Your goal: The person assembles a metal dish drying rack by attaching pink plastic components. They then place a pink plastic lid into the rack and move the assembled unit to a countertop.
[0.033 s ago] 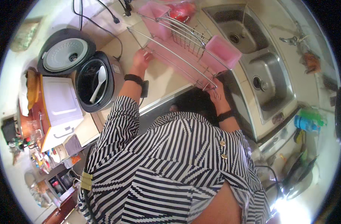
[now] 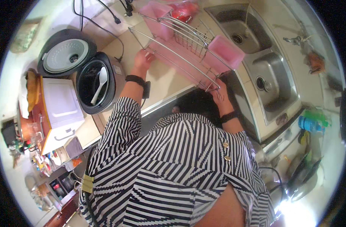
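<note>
A metal wire dish rack (image 2: 179,63) with a pink drip tray (image 2: 173,65) and pink plastic holders spans the counter in front of me, its near right corner reaching past the counter edge. At its left end, my left hand (image 2: 143,60) has its fingers curled at the rack's lower edge. My right hand (image 2: 221,94) grips the near right corner, its fingers partly hidden by the wires. A pink holder (image 2: 226,53) sits at the right end, and another pink holder (image 2: 157,22) stands at the far left end.
An open rice cooker (image 2: 90,89) with a white rice paddle (image 2: 101,85) inside stands to the left. On the right is a double steel sink (image 2: 271,77). A red bundle in clear plastic (image 2: 182,14) lies behind the rack. Black cords (image 2: 104,36) trail over the back left.
</note>
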{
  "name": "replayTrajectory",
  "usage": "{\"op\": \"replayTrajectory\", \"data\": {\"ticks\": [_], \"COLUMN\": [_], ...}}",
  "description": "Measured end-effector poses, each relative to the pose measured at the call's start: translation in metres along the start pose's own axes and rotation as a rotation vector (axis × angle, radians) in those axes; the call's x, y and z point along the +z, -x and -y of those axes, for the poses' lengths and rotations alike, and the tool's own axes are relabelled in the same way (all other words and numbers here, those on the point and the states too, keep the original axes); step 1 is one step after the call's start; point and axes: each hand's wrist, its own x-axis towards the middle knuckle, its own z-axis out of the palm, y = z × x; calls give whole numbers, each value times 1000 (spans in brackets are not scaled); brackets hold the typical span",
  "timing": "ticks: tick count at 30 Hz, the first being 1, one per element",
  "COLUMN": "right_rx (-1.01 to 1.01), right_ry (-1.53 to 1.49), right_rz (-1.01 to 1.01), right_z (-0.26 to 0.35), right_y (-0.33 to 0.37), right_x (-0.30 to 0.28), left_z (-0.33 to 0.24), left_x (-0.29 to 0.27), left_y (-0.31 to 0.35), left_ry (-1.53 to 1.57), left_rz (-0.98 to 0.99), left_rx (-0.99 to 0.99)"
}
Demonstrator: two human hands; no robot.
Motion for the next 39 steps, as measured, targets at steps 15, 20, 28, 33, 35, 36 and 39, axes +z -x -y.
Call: {"op": "replayTrajectory", "data": {"ticks": [15,20,28,33,35,36,39], "right_rx": [214,213,210,165,18,-117,-56], "right_ry": [-312,-277,-219,-149,-37,96,136], "right_rz": [-25,-53,-75,-100,-73,-27,-219], "right_z": [-1,-2,-14,-26,-29,-28,-5], "right_y": [-4,-1,-3,-9,-10,-8,2], "right_x": [-41,-47,-50,-47,-46,-45,-45], "left_z": [4,-2,1,1,1,0,-2], "left_x": [26,46,29,14,12,12,11], "left_y": [-4,25,14,10,15,19,35], "left_ry": [-422,-464,-322,-267,-114,-149,-115], "left_rz": [51,12,15,100,-70,-121,-269], "left_rx": [21,13,10,26,-22,28,47]}}
